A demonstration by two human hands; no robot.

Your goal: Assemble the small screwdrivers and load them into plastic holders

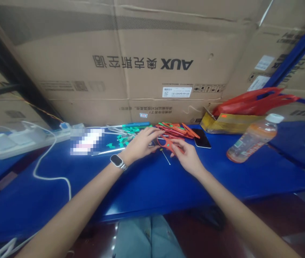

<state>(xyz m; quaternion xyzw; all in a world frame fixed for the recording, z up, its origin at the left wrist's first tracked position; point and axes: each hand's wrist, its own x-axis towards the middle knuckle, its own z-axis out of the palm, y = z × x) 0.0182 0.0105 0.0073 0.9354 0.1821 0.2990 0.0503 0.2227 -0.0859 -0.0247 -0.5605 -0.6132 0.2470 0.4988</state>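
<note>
Both hands meet over a blue table (147, 179). My right hand (187, 156) grips a flat red plastic piece (167, 142) with a small green spot on it. My left hand (143, 143), with a smartwatch on its wrist, has its fingers curled onto the same red piece from the left. A thin metal pin (165, 156) lies on the table just under the two hands. Behind them sits a heap of red plastic pieces (176, 129), and to its left several small green plastic bits (122, 138) are scattered.
A black phone (202, 138) lies right of the red heap. A tilted bottle of orange drink (253, 138) and a red bag (251, 102) are further right. A white power strip (23, 138) with a cable (48, 168) is at left. Large cardboard boxes (141, 61) stand behind.
</note>
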